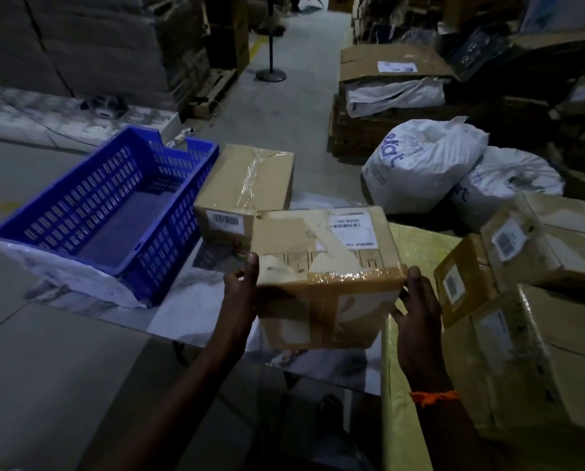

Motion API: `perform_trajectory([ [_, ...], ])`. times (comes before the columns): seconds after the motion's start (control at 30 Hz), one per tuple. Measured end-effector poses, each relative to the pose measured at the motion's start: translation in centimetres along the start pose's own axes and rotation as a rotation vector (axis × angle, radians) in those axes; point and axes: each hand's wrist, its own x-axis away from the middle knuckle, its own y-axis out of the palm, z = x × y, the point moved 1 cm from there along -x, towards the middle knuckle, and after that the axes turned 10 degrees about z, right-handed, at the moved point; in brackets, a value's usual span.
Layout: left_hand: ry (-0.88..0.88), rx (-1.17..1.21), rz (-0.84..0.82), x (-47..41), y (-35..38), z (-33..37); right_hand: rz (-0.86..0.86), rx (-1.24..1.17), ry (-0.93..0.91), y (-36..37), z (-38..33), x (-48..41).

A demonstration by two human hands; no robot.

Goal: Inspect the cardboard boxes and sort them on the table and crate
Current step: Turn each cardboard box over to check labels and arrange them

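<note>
Setting: a warehouse or parcel-sorting area; concrete aisle floor (pixel 284 107); stacked cartons on wooden pallets (pixel 216 86) at left; tied white bulk sacks (pixel 420 161) on the floor; labelled, taped cardboard boxes (pixel 539 246) piled at right; blue plastic crate (pixel 90 239) on a table (pixel 196 300).

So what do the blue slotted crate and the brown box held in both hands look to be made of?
Blue slotted crate: apparently moulded rigid plastic, going by its uniform colour and regular vent slots. Brown box held in both hands: matte corrugated cardboard, probably, with a torn surface layer, glossy clear and brown tape, and white paper labels.
</note>
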Motion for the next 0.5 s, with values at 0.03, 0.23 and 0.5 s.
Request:
perform_trajectory([
  [0.03, -0.03, -0.009, 0.007, 0.1, 0.0, -0.3, 0.015, 0.011, -0.007, 0.0, 0.4, 0.3],
  [0.23, -0.082, -0.103, 0.064, 0.2, 0.8, -0.9, 0.086, 0.07, -0.02, -0.7, 1.8, 0.3],
  [0.5, 0.146, -0.358, 0.096, 0.0, 1.8, -2.1, 0.134, 0.019, 0.124, -1.7, 4.3, -2.0],
])
